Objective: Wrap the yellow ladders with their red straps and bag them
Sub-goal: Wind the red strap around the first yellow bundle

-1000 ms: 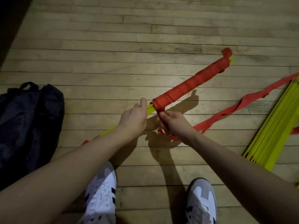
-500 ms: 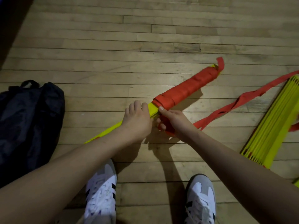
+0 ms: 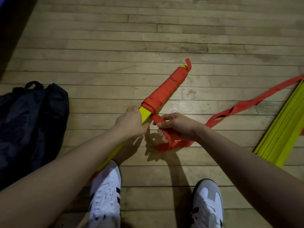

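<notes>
Since a moment ago, strap slack pulled down off the roll. Ladder bundle [image 3: 144, 113] — long axis from my feet up-right, far half wrapped; left hand [image 3: 131, 124] grips the bare yellow. Right hand [image 3: 176, 126], just beside, pinches the red strap [image 3: 157, 119] — next turn goes toward me.

The left hand [image 3: 131, 122] grips a yellow ladder bundle [image 3: 144, 112], its fingers curled round the bare yellow part just below the red strap [image 3: 166, 86] wound over the far half. The right hand [image 3: 177, 125] pinches the loose strap just right of those fingers, and the strap loops under its fingers and trails off right toward a second ladder [image 3: 283, 129]. A dark bag [image 3: 31, 125] lies well left of both hands on the wooden floor [image 3: 98, 46], with two white shoes [image 3: 107, 191] below them.
</notes>
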`<state>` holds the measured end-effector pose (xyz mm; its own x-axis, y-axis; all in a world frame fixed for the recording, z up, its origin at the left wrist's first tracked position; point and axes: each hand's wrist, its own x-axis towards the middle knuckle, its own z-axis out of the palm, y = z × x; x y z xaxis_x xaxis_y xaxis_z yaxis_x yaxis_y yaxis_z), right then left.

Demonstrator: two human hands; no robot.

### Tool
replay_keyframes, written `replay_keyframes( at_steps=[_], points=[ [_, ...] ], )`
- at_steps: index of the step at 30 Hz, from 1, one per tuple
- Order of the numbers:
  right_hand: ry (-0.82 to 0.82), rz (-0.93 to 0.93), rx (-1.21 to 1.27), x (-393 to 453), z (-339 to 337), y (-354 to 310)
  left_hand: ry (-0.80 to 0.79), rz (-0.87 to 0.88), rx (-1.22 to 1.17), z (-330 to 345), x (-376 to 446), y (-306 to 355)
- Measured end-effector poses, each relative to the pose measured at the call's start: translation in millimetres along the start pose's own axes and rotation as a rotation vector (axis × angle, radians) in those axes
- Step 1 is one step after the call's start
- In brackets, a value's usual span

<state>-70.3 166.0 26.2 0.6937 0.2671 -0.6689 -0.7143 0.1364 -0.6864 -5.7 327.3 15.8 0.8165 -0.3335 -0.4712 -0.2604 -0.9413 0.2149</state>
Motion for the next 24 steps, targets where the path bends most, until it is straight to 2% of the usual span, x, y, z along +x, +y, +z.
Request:
replay_keyframes(
  at_steps=[3,11,18,20,24],
  points=[
    [-0.013,0.029,0.048,2,-6,3,-0.096,0.051,0.001,-2,2,-1],
    [-0.085,0.074,-0.025,3,-9,12,0.056,0.136,0.091,2,-2,0],
    [-0.235,0.120,0.031,-1,-12,9,0.100,0.094,0.294,3,20,-5],
    [-0.187,0.083,0.032,0,-13,8,0.064,0.111,0.275,3,24,-4],
    [-0.038,0.000,0.009,9,-16,7,-0.147,0.086,0.306,13,32,4]
  ],
)
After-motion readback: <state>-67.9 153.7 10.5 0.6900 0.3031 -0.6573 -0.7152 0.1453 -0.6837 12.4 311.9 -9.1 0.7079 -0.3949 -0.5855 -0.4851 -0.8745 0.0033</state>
